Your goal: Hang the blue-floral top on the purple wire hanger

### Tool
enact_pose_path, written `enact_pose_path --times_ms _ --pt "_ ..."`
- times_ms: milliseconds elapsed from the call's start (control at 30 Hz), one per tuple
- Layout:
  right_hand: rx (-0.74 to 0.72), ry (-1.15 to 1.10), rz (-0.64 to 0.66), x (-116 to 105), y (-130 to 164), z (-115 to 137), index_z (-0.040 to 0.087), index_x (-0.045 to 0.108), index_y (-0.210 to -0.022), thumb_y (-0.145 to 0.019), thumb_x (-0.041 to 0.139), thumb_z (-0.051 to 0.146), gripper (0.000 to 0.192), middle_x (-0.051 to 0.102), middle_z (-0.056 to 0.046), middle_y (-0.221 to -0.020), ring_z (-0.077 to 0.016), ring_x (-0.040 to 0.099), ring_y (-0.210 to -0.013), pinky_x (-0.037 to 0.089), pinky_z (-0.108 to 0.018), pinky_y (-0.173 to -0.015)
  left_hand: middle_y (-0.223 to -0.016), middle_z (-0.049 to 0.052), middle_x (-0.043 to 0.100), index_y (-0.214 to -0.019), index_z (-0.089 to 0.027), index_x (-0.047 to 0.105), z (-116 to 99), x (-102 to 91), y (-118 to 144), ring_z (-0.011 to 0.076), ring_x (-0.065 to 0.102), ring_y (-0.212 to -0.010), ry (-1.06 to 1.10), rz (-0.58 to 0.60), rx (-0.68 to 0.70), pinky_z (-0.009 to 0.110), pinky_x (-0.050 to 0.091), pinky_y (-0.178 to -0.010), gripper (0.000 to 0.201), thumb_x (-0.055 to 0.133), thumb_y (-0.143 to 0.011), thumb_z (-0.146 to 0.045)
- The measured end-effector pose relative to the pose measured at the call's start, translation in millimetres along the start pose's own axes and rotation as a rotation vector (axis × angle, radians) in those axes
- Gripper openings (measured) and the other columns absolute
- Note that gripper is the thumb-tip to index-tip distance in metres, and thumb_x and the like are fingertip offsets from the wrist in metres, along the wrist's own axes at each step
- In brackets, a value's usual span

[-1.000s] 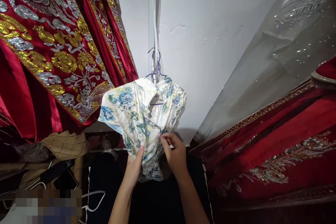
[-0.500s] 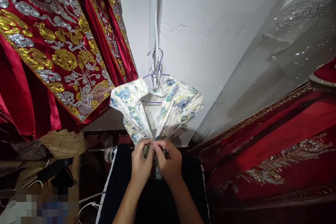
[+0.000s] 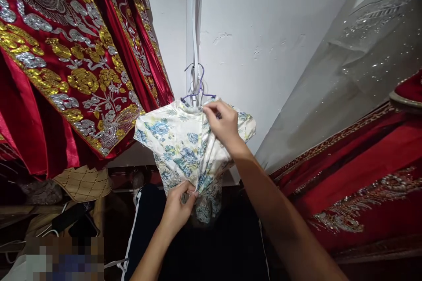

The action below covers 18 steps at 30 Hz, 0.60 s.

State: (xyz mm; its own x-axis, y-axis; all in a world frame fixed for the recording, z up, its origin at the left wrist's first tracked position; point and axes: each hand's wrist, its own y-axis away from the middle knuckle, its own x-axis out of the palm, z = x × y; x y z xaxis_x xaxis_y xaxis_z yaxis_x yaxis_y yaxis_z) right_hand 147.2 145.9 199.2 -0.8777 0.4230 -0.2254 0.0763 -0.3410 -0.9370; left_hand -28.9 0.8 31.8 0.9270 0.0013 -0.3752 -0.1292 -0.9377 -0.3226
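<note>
Two hands on one floral dress [image 3: 178, 140], hung on a purple hanger [image 3: 198, 92] against the white wall [image 3: 263, 30]. Far left of my left hand, a red robe [image 3: 66, 66] with gold embroidery hangs. My left hand [image 3: 176, 208] pinches the gathered cloth low down, thumb and fingers pressed together, likely to keep it taut. My right hand [image 3: 222, 123], up and to the right of it, pinches the collar just under the hanger hook. Right of that arm, more red cloth [image 3: 362, 171].
</note>
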Motion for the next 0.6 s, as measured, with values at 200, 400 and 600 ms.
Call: enact_pose_path --times_ms 200,400,600 --pt "0.051 -0.009 0.051 -6 -5 20 0.022 0.068 -0.09 -0.096 0.057 0.026 0.013 0.07 -0.003 -0.086 -0.0174 0.064 -0.08 0.052 -0.033 -0.075 -0.089 0.002 0.068 -0.092 -0.023 0.068 -33 -55.9 -53 0.0209 0.064 -0.085 -0.134 0.043 0.036 0.032 0.049 -0.079 0.009 0.063 -0.084 -0.022" --pt "0.079 -0.049 0.078 -10 9 37 0.022 0.069 -0.092 -0.096 0.057 0.026 0.013 0.07 -0.003 -0.087 -0.0175 0.065 -0.08 0.052 -0.033 -0.076 -0.106 0.005 0.068 -0.126 -0.022 0.061 -112 -73.2 -136 0.0179 0.063 -0.093 -0.169 -0.217 0.475 0.03 0.048 -0.086 0.03 0.051 -0.098 -0.025" --pt "-0.032 0.037 0.226 -13 8 14 0.02 0.069 -0.094 -0.096 0.056 0.023 0.014 0.071 -0.003 -0.082 -0.0159 0.064 -0.073 0.046 -0.028 -0.068 -0.088 0.003 0.066 -0.092 -0.017 0.062 -134 -59.0 -163 0.0172 0.06 -0.083 -0.382 -0.25 0.545 0.029 0.043 -0.076 0.016 0.051 -0.099 -0.025"
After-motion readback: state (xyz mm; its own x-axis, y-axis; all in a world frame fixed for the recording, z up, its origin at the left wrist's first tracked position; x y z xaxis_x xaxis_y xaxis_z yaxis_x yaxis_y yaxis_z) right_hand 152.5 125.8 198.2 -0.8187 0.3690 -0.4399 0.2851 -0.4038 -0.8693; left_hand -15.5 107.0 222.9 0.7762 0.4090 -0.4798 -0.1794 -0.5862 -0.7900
